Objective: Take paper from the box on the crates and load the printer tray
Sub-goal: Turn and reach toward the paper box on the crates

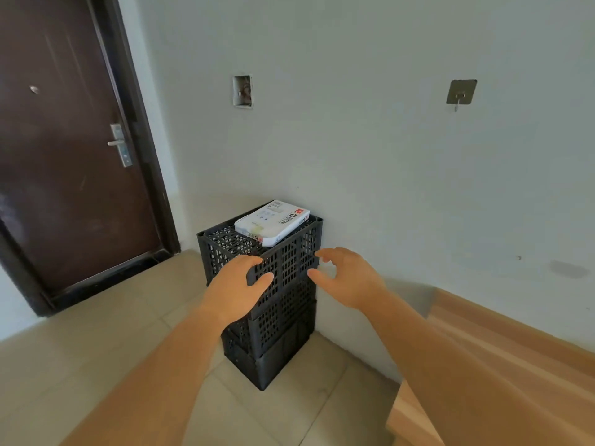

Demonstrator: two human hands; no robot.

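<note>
A: Where is the paper?

B: A white box of paper [272, 222] lies flat on top of the black crates [273, 284], toward the back of the top crate and on the side nearest the wall [370, 140]. Part of the crate top in front of the box is bare grid.

A: How are the crates set?

B: They are stacked, 3 as far as I can count, standing on the tiled floor [96, 333] in the corner, with the wall just behind and to the right of them.

A: And the hands?

B: The left hand [236, 286] is held out in front of the stack, over its front left face, fingers loosely spread and bent a little, holding nothing. I cannot tell whether it touches the crate. The right hand [346, 278] is just right of the stack, level with the top crate, fingers relaxed and curved with the thumb apart, also holding nothing. Neither hand touches the box.

A: Anything else near the crates?

B: A dark brown door [70, 149] with a metal handle stands to the left of them, and a light wooden surface [483, 349] sits to the right, nearer the camera
</note>
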